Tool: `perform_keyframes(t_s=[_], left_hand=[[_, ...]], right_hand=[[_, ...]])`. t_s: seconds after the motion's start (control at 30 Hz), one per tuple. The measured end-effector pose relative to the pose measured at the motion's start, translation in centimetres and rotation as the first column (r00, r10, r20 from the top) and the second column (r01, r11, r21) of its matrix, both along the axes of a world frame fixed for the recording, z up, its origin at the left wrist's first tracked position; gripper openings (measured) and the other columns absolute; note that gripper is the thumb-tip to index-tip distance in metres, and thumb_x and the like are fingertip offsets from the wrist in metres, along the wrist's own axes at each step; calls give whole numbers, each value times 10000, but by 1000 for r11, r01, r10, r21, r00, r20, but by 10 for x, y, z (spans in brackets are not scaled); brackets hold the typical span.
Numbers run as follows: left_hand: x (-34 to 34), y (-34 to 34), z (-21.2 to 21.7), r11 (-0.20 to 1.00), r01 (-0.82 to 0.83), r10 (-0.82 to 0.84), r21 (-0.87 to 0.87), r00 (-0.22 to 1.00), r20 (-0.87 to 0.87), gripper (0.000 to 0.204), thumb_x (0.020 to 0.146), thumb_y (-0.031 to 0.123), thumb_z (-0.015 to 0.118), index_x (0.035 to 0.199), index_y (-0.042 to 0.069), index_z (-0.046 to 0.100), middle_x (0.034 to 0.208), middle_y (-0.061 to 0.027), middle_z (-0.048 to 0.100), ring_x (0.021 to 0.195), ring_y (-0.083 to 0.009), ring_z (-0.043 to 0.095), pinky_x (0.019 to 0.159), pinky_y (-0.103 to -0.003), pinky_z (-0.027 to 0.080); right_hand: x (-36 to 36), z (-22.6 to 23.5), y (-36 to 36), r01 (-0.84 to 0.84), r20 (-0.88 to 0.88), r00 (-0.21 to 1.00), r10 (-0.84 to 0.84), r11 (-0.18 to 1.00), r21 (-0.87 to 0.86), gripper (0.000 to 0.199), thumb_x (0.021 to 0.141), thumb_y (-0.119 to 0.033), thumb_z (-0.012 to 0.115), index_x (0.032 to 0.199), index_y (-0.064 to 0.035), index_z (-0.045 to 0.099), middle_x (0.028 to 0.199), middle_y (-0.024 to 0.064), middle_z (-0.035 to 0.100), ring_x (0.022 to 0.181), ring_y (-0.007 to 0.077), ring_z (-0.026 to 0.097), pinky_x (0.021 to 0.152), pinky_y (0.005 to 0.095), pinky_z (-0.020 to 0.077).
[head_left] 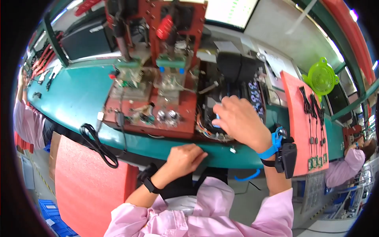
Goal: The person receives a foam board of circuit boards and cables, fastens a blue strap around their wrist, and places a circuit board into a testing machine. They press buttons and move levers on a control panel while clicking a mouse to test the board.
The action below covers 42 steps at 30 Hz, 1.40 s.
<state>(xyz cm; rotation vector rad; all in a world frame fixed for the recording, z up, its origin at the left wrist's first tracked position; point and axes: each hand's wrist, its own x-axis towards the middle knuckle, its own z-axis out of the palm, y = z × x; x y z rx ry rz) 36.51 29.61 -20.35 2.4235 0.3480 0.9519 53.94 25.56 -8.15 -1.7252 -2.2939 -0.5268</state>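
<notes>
My right hand (239, 120) is over a black open-topped device (211, 104) with exposed wires. Its fingers are curled down into a closed grip, and whatever they hold is hidden; a bit of pale blue shows by the fingertips. At the bench's front edge, my left hand (183, 158) hovers loosely closed, with nothing visible in it. Just beyond it is a red test fixture (173, 128) carrying small circuit boards, two round metal knobs (167, 115) and upright clamps with a red handle (165, 27).
A black coiled cable (98, 148) hangs over the green bench's edge (79, 94). Pink foam (90, 181) stands at left. Cables with small green boards (318, 161) lie on pink foam (294, 118) at right, beside a green basket (321, 77). Other people sit at both sides.
</notes>
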Motion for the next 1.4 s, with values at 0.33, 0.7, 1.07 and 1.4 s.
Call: perform_keyframes(t_s=[0.33,0.7,1.07,1.4], left_hand=[[-5,-3,-9,997,48,-45,-59,998,54,178,730,154,634,639,54,519,565,-82,490,502,-272,509,438,-361,401],[-5,1,-10,993,110,-104,-52,989,101,181,743,163,627,640,59,521,572,-65,495,508,-254,513,440,-346,402],[-4,-1,-9,995,96,-95,-22,993,77,197,756,165,611,633,55,504,563,-70,485,501,-256,509,432,-351,398],[-3,-3,-10,994,113,-113,12,992,56,216,746,166,621,619,53,490,564,-74,480,501,-256,511,427,-353,395]], right_hand=[[-17,-2,20,334,166,942,-290,789,-516,109,719,-140,589,701,-53,525,701,80,523,710,242,512,689,342,394],[-6,3,20,-23,281,955,96,967,-252,89,692,-127,580,659,-54,539,720,83,536,733,227,501,726,351,366],[9,-5,0,110,59,993,-103,985,-133,177,727,-193,577,675,-24,588,824,88,582,971,243,485,837,493,328],[27,-1,-31,216,111,974,-197,956,-198,166,711,-184,615,768,-30,591,997,47,559,1163,231,381,942,582,216]])
